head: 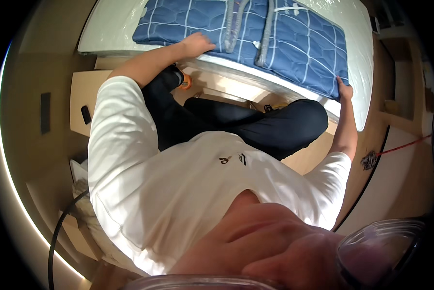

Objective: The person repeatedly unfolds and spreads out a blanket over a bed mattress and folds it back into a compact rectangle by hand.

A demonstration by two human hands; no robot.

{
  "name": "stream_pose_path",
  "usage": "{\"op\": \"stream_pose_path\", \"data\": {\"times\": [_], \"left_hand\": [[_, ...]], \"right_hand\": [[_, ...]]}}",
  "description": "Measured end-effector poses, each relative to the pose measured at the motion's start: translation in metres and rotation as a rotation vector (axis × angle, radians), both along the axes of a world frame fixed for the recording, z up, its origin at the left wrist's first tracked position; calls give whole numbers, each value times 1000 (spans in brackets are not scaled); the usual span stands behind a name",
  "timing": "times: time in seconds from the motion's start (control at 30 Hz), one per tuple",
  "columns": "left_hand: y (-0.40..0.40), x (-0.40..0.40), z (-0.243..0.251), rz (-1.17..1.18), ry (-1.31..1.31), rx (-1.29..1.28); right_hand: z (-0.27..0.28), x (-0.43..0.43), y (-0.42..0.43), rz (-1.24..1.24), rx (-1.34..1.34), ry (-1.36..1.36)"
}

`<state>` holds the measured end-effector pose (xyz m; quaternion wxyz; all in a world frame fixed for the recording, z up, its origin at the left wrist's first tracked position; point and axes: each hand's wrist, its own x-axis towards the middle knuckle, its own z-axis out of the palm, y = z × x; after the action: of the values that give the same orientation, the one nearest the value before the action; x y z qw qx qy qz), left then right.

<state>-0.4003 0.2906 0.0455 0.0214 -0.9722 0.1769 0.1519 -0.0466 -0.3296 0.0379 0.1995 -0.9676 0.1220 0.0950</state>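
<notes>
A blue quilted cover with white grid lines (293,47) lies folded on a pale mattress in clear plastic (108,29). My left hand (198,44) is curled over the cover's near edge, left of the middle; its fingertips are partly hidden. At the cover's near right corner, my right hand (345,90) grips the fabric between thumb and fingers. Grey corrugated strips or hoses (265,40) lie across the cover between the two hands, and their upper ends run out of the picture. A small white tag (256,44) shows beside them.
My crossed legs in black trousers (235,119) are close to the bed's near side. Left of me stands a light wooden panel (82,87) with a black object (86,115) on it. A red cord (402,144) with a grey frayed bundle (368,160) lies at the right. A black cable (55,232) curves at lower left.
</notes>
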Motion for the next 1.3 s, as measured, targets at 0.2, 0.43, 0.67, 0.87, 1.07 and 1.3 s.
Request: {"op": "stream_pose_path", "data": {"times": [0.2,0.43,0.67,0.87,1.07,1.3], "left_hand": [[-7,18,-39,-150,-77,-127],[-37,52,-75,14,-79,-513],[-19,45,-95,327,-472,-318],[-10,-6,-92,562,-86,-904],[-23,-69,-110,782,-258,-945],[-11,-43,-132,657,-155,-795]], "right_hand": [[16,1,54,-192,-295,-37],[155,26,127,-190,548,239],[301,-145,476,404,701,31],[145,-346,760,767,212,-155],[-25,-431,798,1022,-60,-262],[38,-368,619,1600,89,-528]]}}
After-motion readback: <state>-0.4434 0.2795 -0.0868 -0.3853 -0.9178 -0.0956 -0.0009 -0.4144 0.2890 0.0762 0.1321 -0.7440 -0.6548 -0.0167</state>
